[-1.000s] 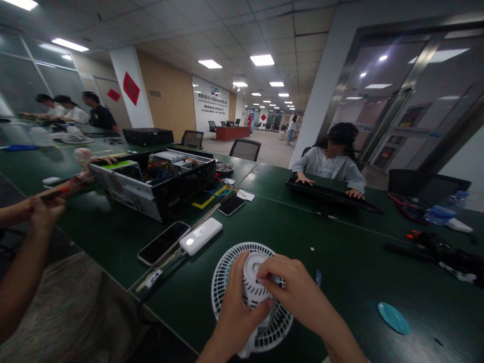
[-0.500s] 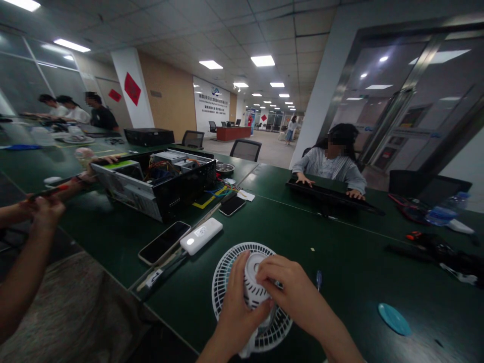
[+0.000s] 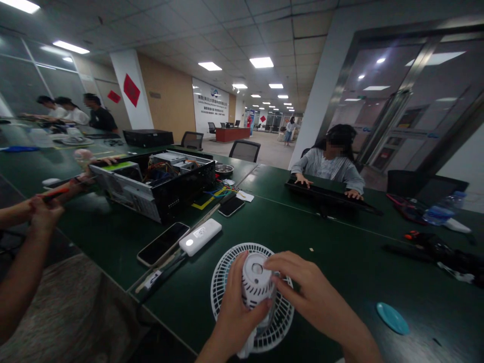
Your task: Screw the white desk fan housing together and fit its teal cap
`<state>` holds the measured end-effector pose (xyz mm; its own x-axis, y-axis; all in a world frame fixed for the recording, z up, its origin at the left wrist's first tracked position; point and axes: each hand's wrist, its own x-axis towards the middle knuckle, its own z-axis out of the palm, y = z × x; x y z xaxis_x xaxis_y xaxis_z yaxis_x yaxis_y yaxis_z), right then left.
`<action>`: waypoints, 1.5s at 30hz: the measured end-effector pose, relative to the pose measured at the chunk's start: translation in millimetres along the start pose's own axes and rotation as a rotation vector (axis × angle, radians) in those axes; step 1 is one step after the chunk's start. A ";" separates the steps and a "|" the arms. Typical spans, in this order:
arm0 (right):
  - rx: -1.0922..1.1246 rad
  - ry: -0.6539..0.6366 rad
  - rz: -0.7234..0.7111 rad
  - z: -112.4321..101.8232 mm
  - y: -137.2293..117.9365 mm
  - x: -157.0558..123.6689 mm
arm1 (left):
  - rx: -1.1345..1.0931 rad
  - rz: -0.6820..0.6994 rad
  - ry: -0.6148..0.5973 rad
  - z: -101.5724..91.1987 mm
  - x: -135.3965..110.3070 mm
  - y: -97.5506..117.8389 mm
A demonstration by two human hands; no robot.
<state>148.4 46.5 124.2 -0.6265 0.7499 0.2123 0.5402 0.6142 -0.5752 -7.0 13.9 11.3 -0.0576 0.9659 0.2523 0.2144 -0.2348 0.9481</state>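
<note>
A small white fan lies face down on the dark green table [image 3: 340,262], its round grille [image 3: 227,267] flat and its motor housing [image 3: 256,282] pointing up. My left hand [image 3: 238,312] is wrapped round the left side of the housing. My right hand [image 3: 306,297] reaches in from the right, fingertips pinched at the housing's top right edge; what they pinch is too small to see. A thin blue-handled tool is hidden behind my right hand.
A white power bank [image 3: 200,237] and two phones [image 3: 162,243] lie left of the fan, beyond them an open computer case [image 3: 159,184]. A teal disc [image 3: 392,317] lies to the right. A person across the table [image 3: 333,161] touches a keyboard. Another person's arms [image 3: 26,242] hold a screwdriver at left.
My right hand has slid a little to the right off the top of the motor housing, uncovering its top. The left hand keeps its grip.
</note>
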 end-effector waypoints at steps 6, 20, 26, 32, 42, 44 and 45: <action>-0.170 0.138 0.691 -31.7 79.3 -2.4 | 0.023 -0.077 0.064 1.8 0.0 4.9; -0.282 0.140 1.005 -23.3 131.2 0.0 | 0.003 -0.119 0.055 1.9 -0.6 7.8; -0.136 0.711 0.363 -33.9 46.8 -1.3 | 0.007 -0.037 -0.003 -1.6 0.6 1.9; -0.051 0.698 -0.198 -7.8 -12.7 9.0 | -0.006 0.040 0.002 0.0 0.6 -8.8; -0.221 0.592 -0.280 -0.2 -11.0 21.4 | -0.024 0.077 0.002 0.0 1.6 -5.1; -0.225 0.588 -0.275 -0.9 -10.5 20.7 | -0.022 0.081 -0.001 -0.5 1.3 -4.6; -0.223 0.584 -0.272 -1.0 -10.4 20.6 | -0.021 0.080 -0.003 -0.8 1.1 -4.7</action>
<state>130.5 55.8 135.4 -0.3845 0.5324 0.7541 0.5485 0.7889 -0.2773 -8.8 15.9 7.3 -0.0381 0.9443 0.3267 0.1974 -0.3134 0.9289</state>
